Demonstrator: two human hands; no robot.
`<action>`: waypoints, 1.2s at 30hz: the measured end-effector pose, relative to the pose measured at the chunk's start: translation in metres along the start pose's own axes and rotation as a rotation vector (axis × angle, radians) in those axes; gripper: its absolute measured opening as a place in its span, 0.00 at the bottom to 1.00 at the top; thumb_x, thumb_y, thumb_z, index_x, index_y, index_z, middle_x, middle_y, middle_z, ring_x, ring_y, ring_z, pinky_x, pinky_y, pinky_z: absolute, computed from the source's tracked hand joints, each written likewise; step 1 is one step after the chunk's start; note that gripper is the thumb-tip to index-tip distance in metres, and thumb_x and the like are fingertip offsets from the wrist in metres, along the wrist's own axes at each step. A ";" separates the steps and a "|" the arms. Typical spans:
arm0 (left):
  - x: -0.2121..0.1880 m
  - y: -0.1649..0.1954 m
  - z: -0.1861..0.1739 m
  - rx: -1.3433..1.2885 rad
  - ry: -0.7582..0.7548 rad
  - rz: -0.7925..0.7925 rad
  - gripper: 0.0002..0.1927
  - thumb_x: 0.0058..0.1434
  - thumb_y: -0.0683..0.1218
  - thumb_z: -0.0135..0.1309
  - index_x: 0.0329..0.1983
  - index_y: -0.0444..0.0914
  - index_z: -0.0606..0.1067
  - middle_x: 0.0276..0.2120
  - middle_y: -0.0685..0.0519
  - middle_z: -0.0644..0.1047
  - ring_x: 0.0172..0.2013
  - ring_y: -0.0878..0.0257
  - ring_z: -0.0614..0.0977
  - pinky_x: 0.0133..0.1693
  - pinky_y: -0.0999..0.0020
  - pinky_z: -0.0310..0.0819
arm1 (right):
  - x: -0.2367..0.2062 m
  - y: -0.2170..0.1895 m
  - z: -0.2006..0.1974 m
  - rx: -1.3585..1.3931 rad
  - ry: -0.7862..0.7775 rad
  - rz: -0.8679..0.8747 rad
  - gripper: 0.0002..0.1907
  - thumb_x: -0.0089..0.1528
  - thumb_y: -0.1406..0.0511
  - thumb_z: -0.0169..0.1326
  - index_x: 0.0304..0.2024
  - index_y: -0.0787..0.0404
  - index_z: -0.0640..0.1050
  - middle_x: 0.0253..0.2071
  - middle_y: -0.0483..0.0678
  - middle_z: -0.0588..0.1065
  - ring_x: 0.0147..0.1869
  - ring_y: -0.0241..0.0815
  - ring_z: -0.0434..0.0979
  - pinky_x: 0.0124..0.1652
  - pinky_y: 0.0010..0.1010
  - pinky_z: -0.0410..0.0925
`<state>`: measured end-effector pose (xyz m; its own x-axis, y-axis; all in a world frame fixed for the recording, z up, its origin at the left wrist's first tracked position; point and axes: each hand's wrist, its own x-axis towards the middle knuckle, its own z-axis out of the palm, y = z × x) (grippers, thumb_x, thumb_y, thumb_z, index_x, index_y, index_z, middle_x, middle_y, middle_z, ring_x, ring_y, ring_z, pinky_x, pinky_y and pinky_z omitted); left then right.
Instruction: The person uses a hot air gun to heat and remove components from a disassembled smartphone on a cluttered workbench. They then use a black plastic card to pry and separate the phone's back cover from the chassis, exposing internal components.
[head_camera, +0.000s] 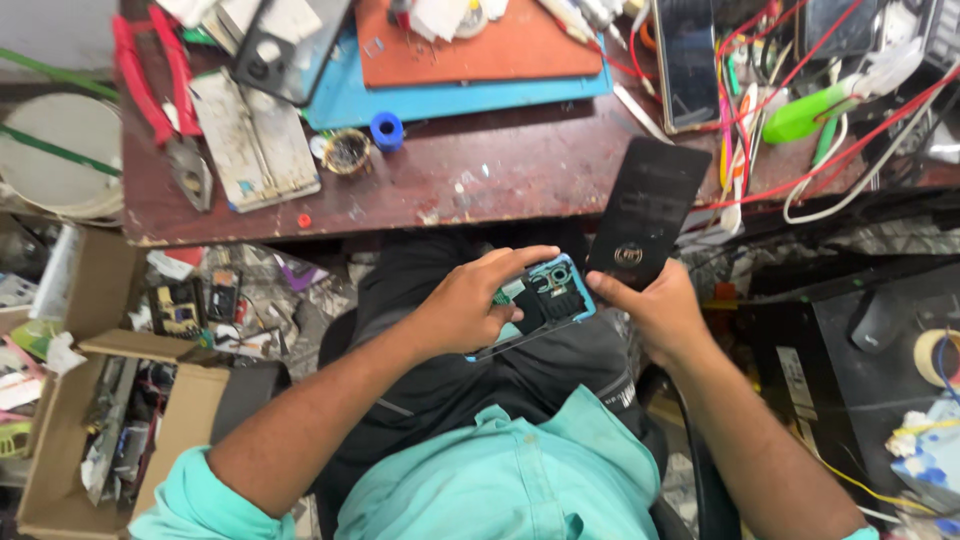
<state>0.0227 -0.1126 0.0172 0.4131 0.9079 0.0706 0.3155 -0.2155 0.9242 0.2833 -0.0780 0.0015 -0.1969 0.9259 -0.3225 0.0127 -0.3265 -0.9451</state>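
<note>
We see an opened phone (545, 300) with a turquoise frame held over the person's lap, just below the near edge of the table (500, 180). Its back is off, so the circuit board and camera housing face up toward the head camera, which seems to be why it is held flat and tilted slightly rather than laid down.

The left hand (465, 305) is closed around the phone's lower part, fingers curled over the top edge and thumb beneath, steadying it. The right hand (660, 315) grips the dark back cover (645, 215) by its lower end, pinched between thumb and fingers. The cover stands tilted up and away from the phone, its bottom corner close to the phone's right edge; we cannot tell whether the two touch. Held that way, it leaves the phone's insides open to view.

Farther out, the table carries a blue mat (440, 95) with an orange mat (480, 45) on top, a second phone (688, 60) lying screen up, red-handled pliers (160, 90), a metal plate (255, 140), and a tangle of red wires (830, 110) at the right. On the floor to the left a cardboard box (110, 420) holds loose parts, all within arm's reach of the seat.
</note>
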 end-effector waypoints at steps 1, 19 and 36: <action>0.000 0.002 -0.007 0.031 0.012 -0.026 0.45 0.48 0.31 0.60 0.70 0.50 0.66 0.51 0.47 0.77 0.52 0.47 0.81 0.50 0.56 0.78 | 0.009 -0.010 0.002 -0.085 -0.019 0.025 0.13 0.56 0.70 0.66 0.43 0.66 0.79 0.37 0.47 0.80 0.37 0.36 0.80 0.38 0.29 0.74; 0.094 0.007 -0.097 0.091 0.291 -0.134 0.48 0.45 0.36 0.68 0.68 0.56 0.64 0.49 0.43 0.80 0.53 0.47 0.82 0.51 0.57 0.76 | 0.143 -0.139 0.074 -0.009 -0.241 -0.211 0.12 0.55 0.77 0.65 0.40 0.65 0.81 0.38 0.47 0.81 0.40 0.37 0.81 0.41 0.30 0.76; 0.102 -0.021 -0.063 -0.096 0.310 -0.158 0.36 0.49 0.34 0.63 0.62 0.45 0.69 0.53 0.50 0.79 0.55 0.56 0.81 0.57 0.65 0.71 | 0.164 -0.100 0.071 0.196 -0.110 -0.203 0.16 0.54 0.70 0.69 0.43 0.61 0.79 0.38 0.44 0.81 0.38 0.33 0.81 0.39 0.26 0.75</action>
<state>0.0044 0.0075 0.0283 0.0822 0.9964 0.0207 0.2674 -0.0420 0.9627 0.1800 0.0926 0.0473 -0.2815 0.9533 -0.1099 -0.2256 -0.1770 -0.9580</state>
